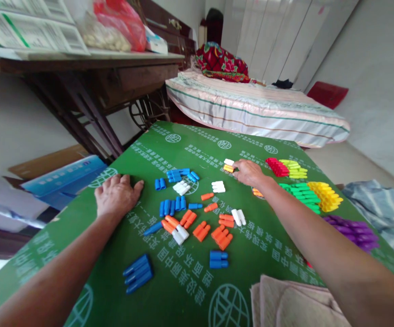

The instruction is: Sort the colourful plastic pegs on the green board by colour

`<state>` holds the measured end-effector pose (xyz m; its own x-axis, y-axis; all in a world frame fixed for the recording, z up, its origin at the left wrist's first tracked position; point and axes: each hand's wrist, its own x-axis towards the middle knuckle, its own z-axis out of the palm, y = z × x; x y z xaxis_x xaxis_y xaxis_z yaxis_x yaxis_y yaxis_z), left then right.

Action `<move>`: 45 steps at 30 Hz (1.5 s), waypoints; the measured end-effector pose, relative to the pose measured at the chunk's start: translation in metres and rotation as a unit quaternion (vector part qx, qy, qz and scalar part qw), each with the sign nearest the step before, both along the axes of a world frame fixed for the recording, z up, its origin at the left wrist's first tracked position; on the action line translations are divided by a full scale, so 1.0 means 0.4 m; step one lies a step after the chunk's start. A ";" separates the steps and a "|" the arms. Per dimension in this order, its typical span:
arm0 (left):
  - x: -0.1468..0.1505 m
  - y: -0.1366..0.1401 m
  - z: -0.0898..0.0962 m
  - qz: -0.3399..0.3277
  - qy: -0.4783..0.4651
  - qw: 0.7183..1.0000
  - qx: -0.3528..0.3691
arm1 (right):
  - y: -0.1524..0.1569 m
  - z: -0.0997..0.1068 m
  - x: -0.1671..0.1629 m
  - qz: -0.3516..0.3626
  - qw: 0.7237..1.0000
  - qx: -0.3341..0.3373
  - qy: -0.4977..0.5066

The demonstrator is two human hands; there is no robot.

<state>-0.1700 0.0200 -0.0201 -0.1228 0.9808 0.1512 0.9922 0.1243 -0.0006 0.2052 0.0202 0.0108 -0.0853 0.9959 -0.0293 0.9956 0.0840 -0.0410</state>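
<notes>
Folded cloth (pixel 290 305) lies nearest. Left hand (pixel 117 195): spread, empty. Right hand (pixel 250 172): fingertips at the orange piece (pixel 228 168), grasp cannot be told; a light pinch best spares the white piece (pixel 229 161).

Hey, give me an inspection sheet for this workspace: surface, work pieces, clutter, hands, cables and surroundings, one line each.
Surface: green board with printed globes and lettering.
Work pieces: blue pieces, orange pieces and white pieces scattered mid-board; red, lime, green, yellow and purple pieces grouped at right.
Clutter: folded beige cloth, near right.
Hands: left hand rests on the board, fingers spread; right hand at a white and an orange piece, grip unclear.
Cables: nothing seen.
Surroundings: bed beyond the board; wooden table with boxes and bags, left; striped cloth, right.
</notes>
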 end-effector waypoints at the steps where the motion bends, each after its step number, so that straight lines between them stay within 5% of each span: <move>1: 0.001 -0.001 0.000 0.000 0.000 1.000 0.000 | 0.013 -0.004 -0.012 -0.004 1.000 0.003 -0.004; 8: -0.001 -0.002 -0.003 -0.003 -0.007 1.000 0.008 | 0.056 -0.035 -0.065 -0.029 0.999 0.000 -0.022; 19: 0.001 -0.003 0.002 -0.001 -0.021 1.000 -0.001 | 0.019 -0.039 -0.051 0.022 1.000 0.004 0.009; 27: 0.002 0.001 0.001 -0.004 -0.016 1.000 0.004 | -0.122 0.016 0.065 0.088 0.992 0.040 0.084; 33: 0.002 0.004 0.000 -0.001 -0.014 1.000 -0.003 | -0.251 -0.025 0.166 0.161 0.985 0.043 0.034; 45: 0.004 0.006 0.001 0.000 -0.015 1.000 -0.004 | -0.266 -0.067 0.197 0.139 0.988 0.053 -0.046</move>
